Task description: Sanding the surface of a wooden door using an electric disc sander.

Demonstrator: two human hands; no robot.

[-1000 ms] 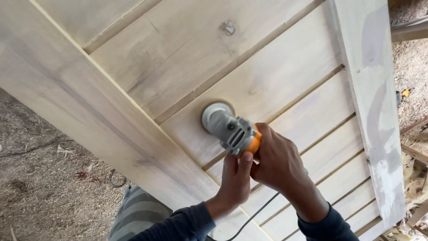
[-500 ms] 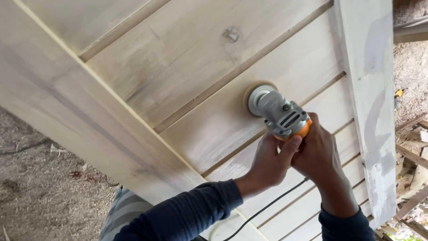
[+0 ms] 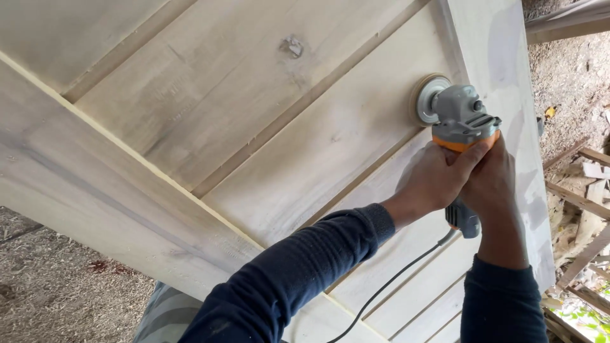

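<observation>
With both the left hand [image 3: 438, 181] and right hand [image 3: 492, 181] clamped around the grinder [image 3: 459, 121] (disc flat near the door's [image 3: 254, 127] right edge), keep pressure light and even.

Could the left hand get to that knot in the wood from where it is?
Probably yes, but not as it is. The left hand is wrapped around the sander with the right hand. The board between it and the knot lies bare, so letting go would free it.

Matt pale wooden door [image 3: 241, 121], smooth-sanded
</observation>
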